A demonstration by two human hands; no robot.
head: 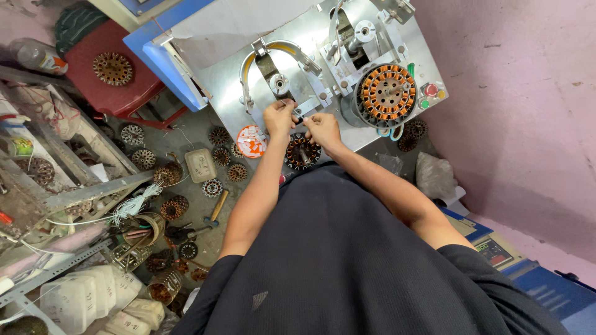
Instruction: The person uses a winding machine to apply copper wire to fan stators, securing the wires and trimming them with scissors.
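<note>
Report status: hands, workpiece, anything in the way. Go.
Left hand and right hand close together at the metal winding machine, pinching something small, too small to identify. Wound stator mounted right of them. Nothing blocking.

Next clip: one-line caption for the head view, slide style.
Both hands, left hand and right hand, meet at a metal winding machine beside a copper-wound stator, with bare stators scattered on the floor.

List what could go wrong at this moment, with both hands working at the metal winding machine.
1. Both hands, left and right, pinch something small at the machine's plate, close to the arched metal guide; fingers might get caught if it moved.
2. The copper-wound ring sits close to the right hand; a snag seems possible.
3. Wound rings and a hammer litter the floor, a likely trip hazard.
</note>
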